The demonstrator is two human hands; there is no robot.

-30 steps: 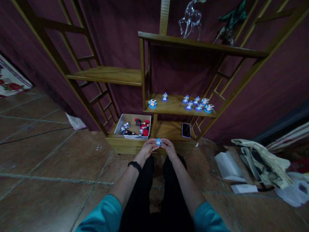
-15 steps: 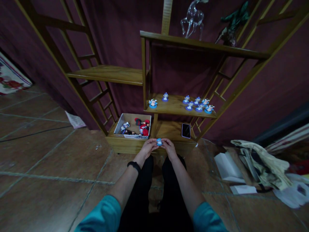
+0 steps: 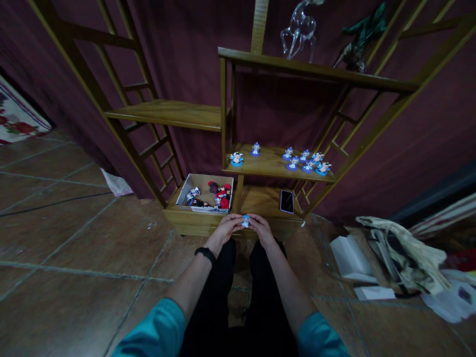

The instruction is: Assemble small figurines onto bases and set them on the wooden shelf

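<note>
Hands together low in front of wooden shelf unit (image 3: 238, 225): left hand (image 3: 227, 227) and right hand (image 3: 261, 227) both pinching one small blue-and-white figurine (image 3: 245, 220) between fingertips, held just above bottom shelf edge, over the knees. Black wristband (image 3: 206, 253) on left wrist, teal sleeves (image 3: 156, 329) at frame bottom. Open cardboard box (image 3: 205, 179) on bottom shelf to the left, holding red and dark toy figures (image 3: 220, 192). Black smartphone (image 3: 286, 201) lying flat on bottom shelf to the right. Row of matching blue figurines (image 3: 305, 161) standing on middle shelf. Glass deer (image 3: 300, 29) on top shelf. Crumpled paper and white boxes (image 3: 390, 255) on tiled floor, right side.
</note>
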